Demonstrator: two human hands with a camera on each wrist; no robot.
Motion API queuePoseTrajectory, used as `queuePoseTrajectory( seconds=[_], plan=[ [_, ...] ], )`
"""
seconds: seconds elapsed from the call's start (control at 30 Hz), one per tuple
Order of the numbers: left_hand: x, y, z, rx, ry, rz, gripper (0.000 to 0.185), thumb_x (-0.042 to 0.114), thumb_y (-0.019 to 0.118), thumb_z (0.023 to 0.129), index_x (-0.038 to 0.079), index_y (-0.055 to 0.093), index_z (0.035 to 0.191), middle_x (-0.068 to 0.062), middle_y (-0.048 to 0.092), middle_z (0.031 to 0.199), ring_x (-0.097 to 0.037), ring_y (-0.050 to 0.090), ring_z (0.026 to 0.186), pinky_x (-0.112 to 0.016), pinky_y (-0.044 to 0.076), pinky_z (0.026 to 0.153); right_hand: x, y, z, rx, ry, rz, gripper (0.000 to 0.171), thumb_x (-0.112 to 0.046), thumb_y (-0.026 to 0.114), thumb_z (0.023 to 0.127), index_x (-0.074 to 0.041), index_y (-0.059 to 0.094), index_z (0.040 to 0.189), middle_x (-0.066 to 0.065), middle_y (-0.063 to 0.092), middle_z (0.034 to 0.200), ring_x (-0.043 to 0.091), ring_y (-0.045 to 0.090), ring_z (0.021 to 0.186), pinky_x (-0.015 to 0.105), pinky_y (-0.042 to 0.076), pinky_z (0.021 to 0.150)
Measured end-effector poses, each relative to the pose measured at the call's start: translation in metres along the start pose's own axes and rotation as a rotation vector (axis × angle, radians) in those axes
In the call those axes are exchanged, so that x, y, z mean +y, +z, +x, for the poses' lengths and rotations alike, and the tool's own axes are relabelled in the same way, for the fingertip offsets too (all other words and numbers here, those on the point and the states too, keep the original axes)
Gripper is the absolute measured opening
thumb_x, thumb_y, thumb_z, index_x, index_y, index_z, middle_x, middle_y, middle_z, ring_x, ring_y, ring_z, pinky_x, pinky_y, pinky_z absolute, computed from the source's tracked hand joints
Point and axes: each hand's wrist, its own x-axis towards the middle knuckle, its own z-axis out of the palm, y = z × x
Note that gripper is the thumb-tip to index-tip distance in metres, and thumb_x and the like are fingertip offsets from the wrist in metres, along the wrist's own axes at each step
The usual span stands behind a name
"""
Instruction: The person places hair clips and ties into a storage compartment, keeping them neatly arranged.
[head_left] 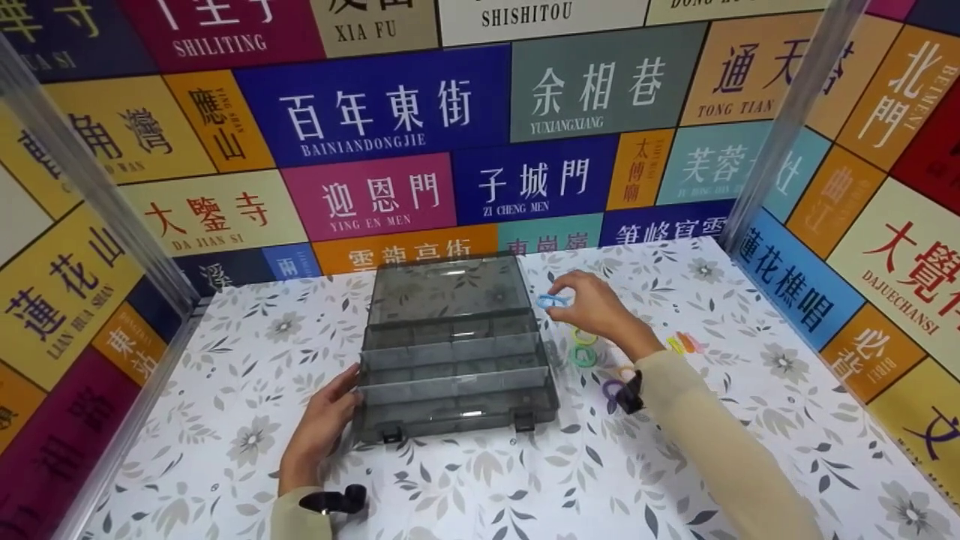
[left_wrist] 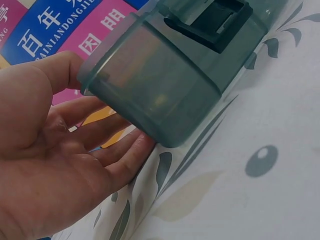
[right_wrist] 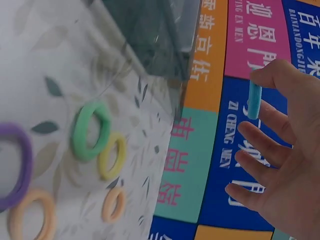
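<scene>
A translucent grey compartment box (head_left: 457, 431) stands on the table with its lid (head_left: 450, 289) raised at the back. My left hand (head_left: 324, 420) rests at the box's left side; in the left wrist view its thumb lies at the rim and its fairly straight fingers touch the wall. Between thumb and index finger, my right hand (head_left: 596, 304) pinches a light blue hair tie (right_wrist: 254, 102) above the table, just right of the lid. The other right fingers are spread. Below that hand lie a green hair tie (right_wrist: 80, 137), a yellow one (right_wrist: 103, 162) and a purple one (right_wrist: 25, 170).
Two orange-toned hair ties lie near the purple one, partly behind the right wrist in the head view. Farther right sits a small yellow, pink and red bunch (head_left: 684, 343). Patterned wall panels (head_left: 375, 112) enclose the floral-covered table (head_left: 465, 487), with clear posts at its back corners.
</scene>
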Motion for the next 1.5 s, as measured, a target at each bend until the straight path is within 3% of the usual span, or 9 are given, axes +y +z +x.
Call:
queuePoseTrajectory(
  seconds=[0.33, 0.6, 0.9, 1.3, 1.5],
  plan=[
    [-0.003, 0.000, 0.001, 0.020, -0.003, -0.025, 0.057, 0.004, 0.049, 0.098, 0.009, 0.039, 0.154, -0.017, 0.038, 0.160, -0.030, 0.039, 0.144, -0.043, 0.034, 0.118, -0.039, 0.026, 0.021, -0.062, -0.072, 0.051, 0.026, -0.025, 0.073, 0.089, -0.010, 0.072, 0.110, 0.013, 0.063, 0.125, 0.033, 0.059, 0.116, 0.051, 0.052, 0.098],
    [-0.003, 0.001, 0.001, 0.016, -0.029, -0.059, 0.057, 0.006, 0.051, 0.098, 0.010, 0.040, 0.154, -0.016, 0.034, 0.162, -0.031, 0.036, 0.147, -0.048, 0.029, 0.122, -0.067, 0.052, 0.036, -0.088, -0.139, 0.054, 0.026, -0.022, 0.075, 0.086, -0.009, 0.073, 0.108, 0.012, 0.066, 0.120, 0.031, 0.063, 0.111, 0.046, 0.053, 0.099],
    [-0.003, 0.001, 0.000, 0.028, -0.006, -0.060, 0.056, 0.004, 0.051, 0.098, 0.008, 0.041, 0.153, -0.016, 0.035, 0.161, -0.031, 0.035, 0.147, -0.048, 0.029, 0.122, -0.098, 0.081, 0.053, -0.151, -0.168, 0.053, 0.033, -0.024, 0.075, 0.086, -0.009, 0.072, 0.115, 0.012, 0.064, 0.129, 0.034, 0.058, 0.125, 0.045, 0.050, 0.104],
    [-0.005, 0.000, -0.001, 0.020, -0.002, -0.087, 0.055, 0.004, 0.050, 0.099, 0.006, 0.039, 0.154, -0.019, 0.035, 0.161, -0.032, 0.035, 0.147, -0.049, 0.029, 0.121, -0.131, 0.117, 0.062, -0.186, -0.195, 0.117, 0.028, -0.022, 0.074, 0.089, -0.009, 0.072, 0.114, 0.010, 0.066, 0.115, 0.023, 0.061, 0.100, 0.041, 0.055, 0.089],
    [-0.005, 0.001, 0.000, 0.030, -0.054, -0.097, 0.055, 0.007, 0.051, 0.099, 0.010, 0.040, 0.154, -0.016, 0.036, 0.161, -0.030, 0.032, 0.150, -0.051, 0.027, 0.124, -0.143, 0.131, 0.066, -0.196, -0.169, 0.147, 0.027, -0.024, 0.074, 0.089, -0.009, 0.073, 0.111, 0.008, 0.066, 0.113, 0.018, 0.061, 0.095, 0.035, 0.056, 0.085]
  ],
)
